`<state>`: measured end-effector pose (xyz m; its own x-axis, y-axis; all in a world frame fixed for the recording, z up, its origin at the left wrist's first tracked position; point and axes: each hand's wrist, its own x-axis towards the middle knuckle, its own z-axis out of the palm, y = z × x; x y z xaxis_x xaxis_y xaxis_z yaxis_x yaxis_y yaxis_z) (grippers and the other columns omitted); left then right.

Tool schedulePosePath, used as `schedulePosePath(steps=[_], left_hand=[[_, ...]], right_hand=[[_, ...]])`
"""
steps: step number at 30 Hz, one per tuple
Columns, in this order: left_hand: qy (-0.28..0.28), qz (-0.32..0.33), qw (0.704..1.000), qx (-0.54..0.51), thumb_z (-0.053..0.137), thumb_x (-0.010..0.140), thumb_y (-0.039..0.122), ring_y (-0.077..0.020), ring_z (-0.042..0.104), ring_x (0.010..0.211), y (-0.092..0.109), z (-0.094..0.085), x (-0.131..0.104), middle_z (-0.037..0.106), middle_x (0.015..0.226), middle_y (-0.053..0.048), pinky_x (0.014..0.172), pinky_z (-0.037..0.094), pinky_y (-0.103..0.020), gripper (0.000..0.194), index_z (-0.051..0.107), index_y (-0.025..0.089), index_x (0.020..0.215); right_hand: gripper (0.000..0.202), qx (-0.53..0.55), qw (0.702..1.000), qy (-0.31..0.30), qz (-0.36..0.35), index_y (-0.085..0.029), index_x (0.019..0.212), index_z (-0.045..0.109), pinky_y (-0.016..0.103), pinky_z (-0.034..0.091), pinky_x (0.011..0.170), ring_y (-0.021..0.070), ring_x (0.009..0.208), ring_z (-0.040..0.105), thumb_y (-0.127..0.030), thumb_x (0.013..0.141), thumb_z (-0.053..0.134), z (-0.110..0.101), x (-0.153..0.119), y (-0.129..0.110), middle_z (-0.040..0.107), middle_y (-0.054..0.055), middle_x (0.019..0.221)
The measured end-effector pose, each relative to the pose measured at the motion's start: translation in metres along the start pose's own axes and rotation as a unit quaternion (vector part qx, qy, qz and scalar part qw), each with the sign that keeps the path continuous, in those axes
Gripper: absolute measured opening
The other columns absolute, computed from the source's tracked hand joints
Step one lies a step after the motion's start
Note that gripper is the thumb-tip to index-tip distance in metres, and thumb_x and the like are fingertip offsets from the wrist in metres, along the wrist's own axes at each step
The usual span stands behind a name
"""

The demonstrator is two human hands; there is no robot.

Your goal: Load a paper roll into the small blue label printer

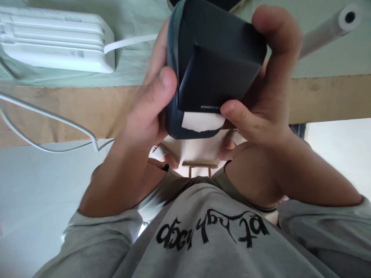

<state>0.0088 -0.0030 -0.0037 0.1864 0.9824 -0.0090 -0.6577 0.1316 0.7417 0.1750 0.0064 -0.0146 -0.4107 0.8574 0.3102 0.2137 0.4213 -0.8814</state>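
A dark label printer (220, 73) with small NIIMBOT lettering is held up in front of me, over the table's front edge. From under its flap a torn-edged piece of white paper (203, 121) sticks out. My left hand (153, 92) grips the printer's left side, thumb on the near face and the other fingers hidden behind it. On the right side my right hand (269, 77) wraps round the body, its thumb at the flap's lower corner beside the paper and a finger at the upper right corner.
A white power strip or charger block (58, 40) with a white cable lies on the green cloth at the left. A white roll (330, 33) is at the right. Cable loops (58, 114) hang over the wooden table edge (330, 96). Behind the printer is a dark object (224, 4).
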Motion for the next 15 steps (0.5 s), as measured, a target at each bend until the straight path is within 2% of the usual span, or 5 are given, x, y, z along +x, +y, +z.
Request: schedulePosePath(steps=[3,6,10,12,15], left_hand=[[-0.004,-0.018,1.000,-0.020,0.030,0.091,0.025,-0.0265,0.037,0.136,0.0014,-0.0007,-0.0005,0.060,0.107,-0.007,0.111,0.038,-0.047,0.030,0.056,0.010,0.096],[0.023,-0.028,0.999,-0.001,0.023,0.091,0.017,-0.0241,0.048,0.128,0.0036,0.0001,-0.0003,0.060,0.091,-0.005,0.109,0.039,-0.051,0.035,0.055,0.006,0.092],[0.045,-0.020,0.998,0.037,0.023,0.091,0.013,-0.0119,0.065,0.092,0.0056,0.0021,0.0007,0.057,0.078,-0.001,0.102,0.047,-0.041,0.032,0.053,0.006,0.081],[0.052,-0.013,0.997,0.054,0.023,0.090,0.010,-0.0062,0.062,0.074,0.0062,0.0029,0.0007,0.051,0.068,0.001,0.092,0.052,-0.033,0.032,0.051,0.008,0.075],[0.062,-0.021,0.995,0.075,0.026,0.090,0.009,-0.0044,0.055,0.068,0.0057,0.0030,0.0003,0.047,0.069,0.000,0.072,0.052,-0.019,0.031,0.052,0.010,0.071]], right_hand=[[0.059,0.029,0.999,0.020,-0.015,-0.036,0.130,0.031,0.028,0.048,0.103,0.0140,0.128,0.042,-0.039,0.077,0.056,-0.0014,0.0007,-0.0003,0.029,-0.005,0.140],[0.056,-0.020,1.000,0.017,-0.008,-0.029,0.132,0.032,0.030,0.040,0.113,0.0140,0.133,0.037,-0.042,0.081,0.052,-0.0031,0.0009,-0.0006,0.032,-0.002,0.141],[0.058,-0.041,0.999,0.003,-0.023,-0.027,0.134,0.029,0.033,0.030,0.120,0.0141,0.137,0.032,-0.043,0.082,0.050,-0.0058,0.0008,0.0002,0.029,-0.001,0.144],[0.063,-0.029,0.999,-0.012,-0.032,-0.029,0.134,0.028,0.032,0.031,0.120,0.0143,0.138,0.031,-0.042,0.078,0.055,-0.0072,0.0012,0.0009,0.028,-0.002,0.144],[0.072,-0.011,0.999,-0.022,-0.035,-0.027,0.134,0.029,0.031,0.028,0.121,0.0147,0.139,0.028,-0.041,0.073,0.063,-0.0082,0.0020,0.0013,0.027,-0.001,0.145]])
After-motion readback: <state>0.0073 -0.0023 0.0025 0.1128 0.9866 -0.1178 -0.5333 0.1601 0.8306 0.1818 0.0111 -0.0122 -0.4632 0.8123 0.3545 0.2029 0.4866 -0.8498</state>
